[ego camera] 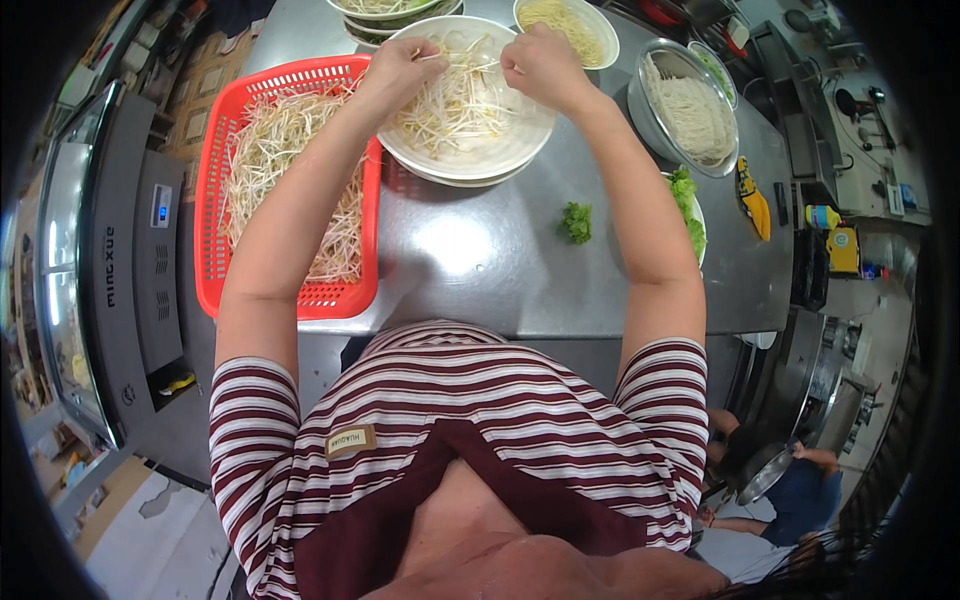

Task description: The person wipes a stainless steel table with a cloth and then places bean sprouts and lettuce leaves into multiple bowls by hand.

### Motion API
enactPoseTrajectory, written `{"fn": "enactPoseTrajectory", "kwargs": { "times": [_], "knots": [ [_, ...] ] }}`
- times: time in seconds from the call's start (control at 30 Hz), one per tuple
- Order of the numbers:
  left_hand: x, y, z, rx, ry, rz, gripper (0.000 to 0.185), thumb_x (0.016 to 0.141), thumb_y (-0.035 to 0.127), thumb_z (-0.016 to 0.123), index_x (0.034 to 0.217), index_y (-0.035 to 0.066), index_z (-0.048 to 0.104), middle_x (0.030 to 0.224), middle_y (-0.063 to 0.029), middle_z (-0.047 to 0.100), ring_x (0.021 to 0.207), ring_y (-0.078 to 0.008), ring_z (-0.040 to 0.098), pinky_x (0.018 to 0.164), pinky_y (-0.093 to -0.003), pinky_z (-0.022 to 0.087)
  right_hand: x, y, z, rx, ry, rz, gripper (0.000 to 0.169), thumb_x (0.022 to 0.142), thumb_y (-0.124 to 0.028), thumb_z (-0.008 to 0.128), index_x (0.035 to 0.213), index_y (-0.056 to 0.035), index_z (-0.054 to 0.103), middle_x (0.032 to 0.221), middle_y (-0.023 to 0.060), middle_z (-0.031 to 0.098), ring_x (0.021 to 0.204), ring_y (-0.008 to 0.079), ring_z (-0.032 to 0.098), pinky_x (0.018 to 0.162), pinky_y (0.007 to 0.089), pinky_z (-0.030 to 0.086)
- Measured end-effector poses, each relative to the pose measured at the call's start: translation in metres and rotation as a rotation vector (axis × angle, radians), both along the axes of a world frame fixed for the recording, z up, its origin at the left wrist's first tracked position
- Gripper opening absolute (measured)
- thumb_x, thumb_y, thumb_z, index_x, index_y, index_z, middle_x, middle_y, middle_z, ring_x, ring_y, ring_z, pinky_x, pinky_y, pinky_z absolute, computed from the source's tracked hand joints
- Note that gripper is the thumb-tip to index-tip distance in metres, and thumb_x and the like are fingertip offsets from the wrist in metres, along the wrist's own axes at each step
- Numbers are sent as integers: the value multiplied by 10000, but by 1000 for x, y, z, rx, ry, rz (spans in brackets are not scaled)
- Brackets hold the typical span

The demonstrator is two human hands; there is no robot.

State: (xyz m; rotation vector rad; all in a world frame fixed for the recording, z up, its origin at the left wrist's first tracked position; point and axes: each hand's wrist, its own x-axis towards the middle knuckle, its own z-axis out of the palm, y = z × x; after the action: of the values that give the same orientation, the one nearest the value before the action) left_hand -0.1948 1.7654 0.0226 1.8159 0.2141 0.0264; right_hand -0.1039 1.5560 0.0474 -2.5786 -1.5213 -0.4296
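Observation:
Bean sprouts (454,109) lie on a white plate (465,161) stacked on others near the table's far side. Over the plate's left part, my left hand (409,67) has thumb and fingertips pinched together at the sprouts; whether a strand is between them cannot be told. My right hand (541,64) is curled over the plate's right rim, its fingertips bent inward and partly hidden. A red plastic basket (369,225) full of bean sprouts (281,142) stands left of the plate, under my left forearm.
A bowl of yellow noodles (574,30) and a metal bowl of white rice noodles (690,112) stand beyond and right. Lettuce (684,199) lies on a plate by my right forearm, a green leaf (576,223) on the steel table (487,277). Another person (795,487) holds a pan lower right.

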Motion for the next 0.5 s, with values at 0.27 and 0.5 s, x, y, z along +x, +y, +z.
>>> {"fn": "enactPoseTrajectory", "kwargs": {
  "times": [0.27,0.5],
  "knots": [
    [-1,-1,-2,-44,-51,-8,165,822,126,663,906,-12,631,771,-35,610,688,-100,558,605,-255,472,-31,38,-19,-284,-167,-193,144,765,-178,580,765,-133,717,807,41,676,934,220,552,776,386,392],
    [-1,1,-1,-9,0,2,153,819,131,667,899,3,638,751,-27,607,671,-96,552,598,-263,467,-31,29,-4,-363,-42,-156,135,726,-163,611,783,-103,717,780,84,687,903,259,588,774,385,419]
  ]
}}
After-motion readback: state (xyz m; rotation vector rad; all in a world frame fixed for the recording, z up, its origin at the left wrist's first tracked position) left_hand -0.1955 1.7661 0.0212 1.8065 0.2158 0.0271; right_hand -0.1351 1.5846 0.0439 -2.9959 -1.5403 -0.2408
